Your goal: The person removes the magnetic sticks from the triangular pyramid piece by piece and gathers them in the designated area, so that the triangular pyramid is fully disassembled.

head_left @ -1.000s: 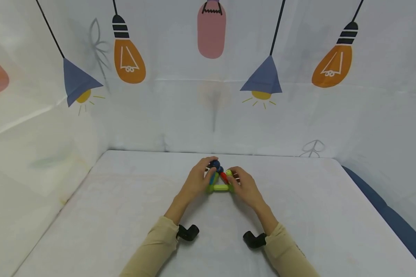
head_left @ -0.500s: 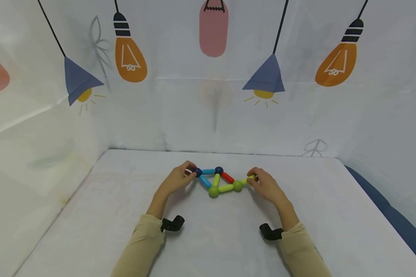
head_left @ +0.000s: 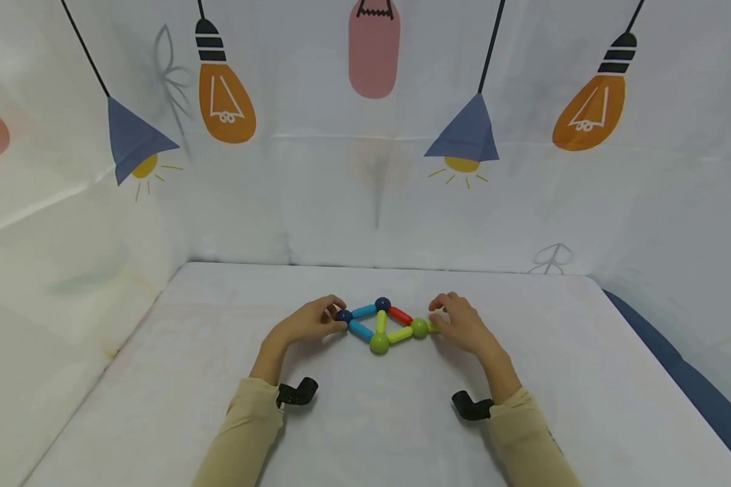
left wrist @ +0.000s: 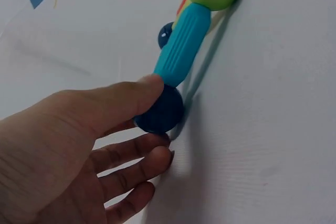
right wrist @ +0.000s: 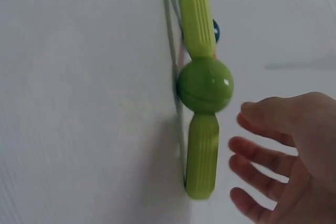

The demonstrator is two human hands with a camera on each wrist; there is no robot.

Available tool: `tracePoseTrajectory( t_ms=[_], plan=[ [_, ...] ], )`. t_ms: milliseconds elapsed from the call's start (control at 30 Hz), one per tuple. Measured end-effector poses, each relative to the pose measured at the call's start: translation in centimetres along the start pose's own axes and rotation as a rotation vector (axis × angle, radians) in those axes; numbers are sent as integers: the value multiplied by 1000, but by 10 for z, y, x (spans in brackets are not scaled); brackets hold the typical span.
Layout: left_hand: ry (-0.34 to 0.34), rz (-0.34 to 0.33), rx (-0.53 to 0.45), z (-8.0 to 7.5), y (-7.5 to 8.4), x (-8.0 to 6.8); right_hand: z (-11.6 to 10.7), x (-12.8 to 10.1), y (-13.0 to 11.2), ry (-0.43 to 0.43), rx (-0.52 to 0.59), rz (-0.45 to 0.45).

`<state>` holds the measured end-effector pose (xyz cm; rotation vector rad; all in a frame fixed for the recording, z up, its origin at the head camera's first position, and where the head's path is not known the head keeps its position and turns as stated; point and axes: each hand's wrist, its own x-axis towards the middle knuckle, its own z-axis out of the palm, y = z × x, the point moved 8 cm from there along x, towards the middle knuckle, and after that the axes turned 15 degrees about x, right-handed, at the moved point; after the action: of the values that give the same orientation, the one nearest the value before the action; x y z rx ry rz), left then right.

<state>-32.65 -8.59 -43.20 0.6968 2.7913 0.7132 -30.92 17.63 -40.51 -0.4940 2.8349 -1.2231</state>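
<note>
A flat frame of magnetic rods and balls lies on the table, its rods forming two joined triangles. At its left corner, my left hand [head_left: 307, 320] pinches a dark blue ball [left wrist: 164, 113], thumb on top. Blue rods [left wrist: 184, 45] run from that ball to the back dark blue ball [head_left: 382, 304] and the front green ball [head_left: 379, 343]. A red rod [head_left: 399, 315] and lime rods meet the right green ball [right wrist: 206, 85]. From that ball a lime rod [right wrist: 202, 156] sticks out with a free end. Beside it, my right hand [head_left: 465, 327] holds nothing, fingers loosely bent.
The white tabletop [head_left: 378, 419] spreads around the frame. A white cloth [head_left: 317, 203] printed with lamps and bulbs hangs behind it. Dark blue fabric [head_left: 664, 345] shows past the table's right edge. Each wrist wears a black camera mount [head_left: 298, 392].
The bunched rods and balls have been spread out into a flat frame as both hands moved apart. My right hand has let go of the lime rod, which has come down onto the table.
</note>
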Motion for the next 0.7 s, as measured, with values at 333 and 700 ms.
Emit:
tracePoseTrajectory(
  t_ms=[333,700],
  plan=[
    [17,54,45,5,6,4,68,31,-66,-158,-70,-222],
    [-62,57,53,11,11,1,94,52,-66,-220,-167,-198]
  ],
)
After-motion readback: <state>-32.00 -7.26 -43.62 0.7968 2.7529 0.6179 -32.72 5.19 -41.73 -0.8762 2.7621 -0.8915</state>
